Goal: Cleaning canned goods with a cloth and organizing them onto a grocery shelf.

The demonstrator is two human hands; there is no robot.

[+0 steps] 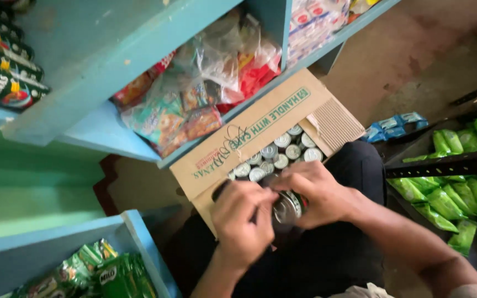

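both hands (282, 207) grip 1 can (287, 208) | above carton (260, 129)

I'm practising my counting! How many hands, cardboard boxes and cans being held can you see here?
Bare hands: 2, the left hand and the right hand
Open brown cardboard box: 1
Round silver-topped metal can held in the hands: 1
Total: 4
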